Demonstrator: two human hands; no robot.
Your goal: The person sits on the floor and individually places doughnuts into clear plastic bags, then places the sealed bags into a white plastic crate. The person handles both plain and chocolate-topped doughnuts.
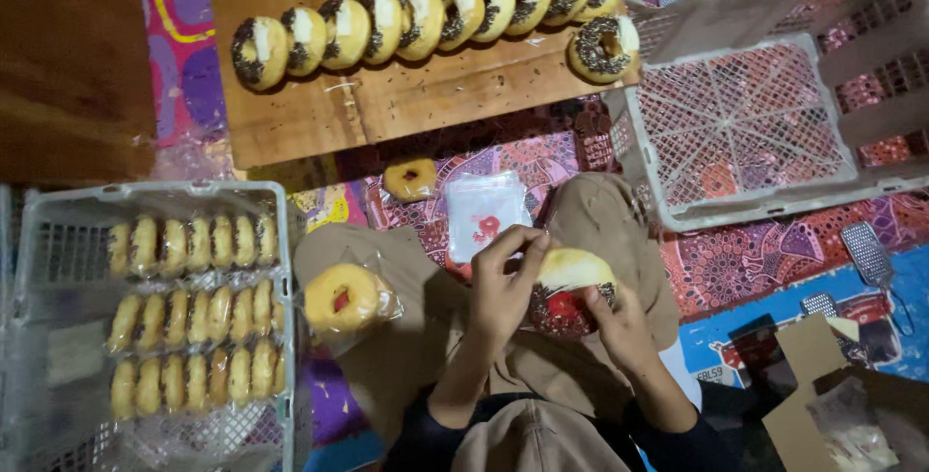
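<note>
- Left hand [505, 283]: fingertips pinching the clear bag's [559, 312] open edge.
- Right hand [619, 325]: grasping the doughnut [573, 269] in the bag.
- Bagged doughnut [344, 300] resting on knee.

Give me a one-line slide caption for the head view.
Both hands, left hand and right hand, grip a doughnut in a clear bag, between a crate of bagged doughnuts and an empty crate.
</note>
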